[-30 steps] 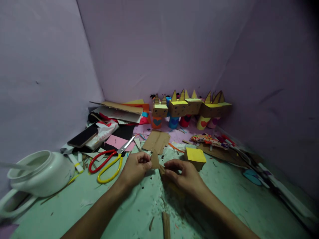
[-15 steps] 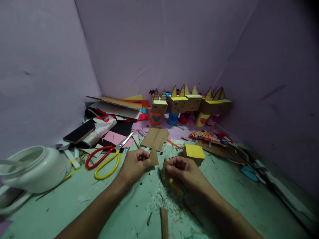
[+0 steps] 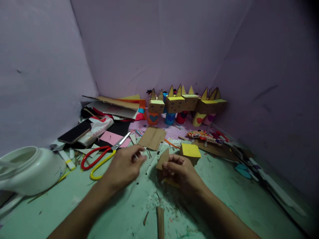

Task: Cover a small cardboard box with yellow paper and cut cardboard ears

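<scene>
My right hand (image 3: 183,172), at the middle of the table, pinches a small pointed piece of brown cardboard (image 3: 163,161); a strip of yellow shows under its fingers. Just behind it sits a small cardboard box with a yellow top (image 3: 190,151). To the left, my left hand (image 3: 127,166) hovers with thumb and fingers apart, and I see nothing held in it. Beside that hand lie scissors (image 3: 99,159) with one red and one yellow handle, blades pointing away. A flat cardboard sheet (image 3: 152,137) rests beyond both hands.
Several cardboard figures with pointed ears (image 3: 175,104) stand along the back wall. A white pot (image 3: 47,169) stands at the left, near a dark phone (image 3: 74,132) and stacked cardboard (image 3: 112,103). A cardboard strip (image 3: 160,220) lies in front. Patterned cloth (image 3: 204,136) and cables line the right.
The pointed cardboard piece has passed from my left hand to my right. My left hand has loosened and moved left, towards the scissors. The view has shifted slightly.
</scene>
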Demonstrator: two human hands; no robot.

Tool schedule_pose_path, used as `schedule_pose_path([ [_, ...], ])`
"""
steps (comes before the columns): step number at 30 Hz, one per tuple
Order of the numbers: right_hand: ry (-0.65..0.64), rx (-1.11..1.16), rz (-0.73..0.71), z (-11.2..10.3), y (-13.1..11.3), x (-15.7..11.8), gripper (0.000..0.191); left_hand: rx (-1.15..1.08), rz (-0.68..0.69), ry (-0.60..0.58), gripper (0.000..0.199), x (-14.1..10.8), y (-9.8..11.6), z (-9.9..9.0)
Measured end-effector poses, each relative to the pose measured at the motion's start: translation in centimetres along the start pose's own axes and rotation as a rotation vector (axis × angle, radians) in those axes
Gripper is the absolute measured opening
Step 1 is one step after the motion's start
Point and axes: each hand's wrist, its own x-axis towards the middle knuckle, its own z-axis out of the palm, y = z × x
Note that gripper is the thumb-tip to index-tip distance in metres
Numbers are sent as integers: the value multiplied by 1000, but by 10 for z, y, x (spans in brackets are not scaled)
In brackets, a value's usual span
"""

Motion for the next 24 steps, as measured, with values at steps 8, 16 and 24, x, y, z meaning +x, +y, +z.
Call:
schedule_pose_path([
  [8,-59,87,-13,-6,5,1,13,801,-336,-94,49,11,-59,-34],
  [16,-69,179,-69,-3,2,-2,18,649,-403,82,33,13,-46,-42],
  [24,27,273,-202,-2,-5,-4,26,147,-79,357,29,-11,-4,-18],
])
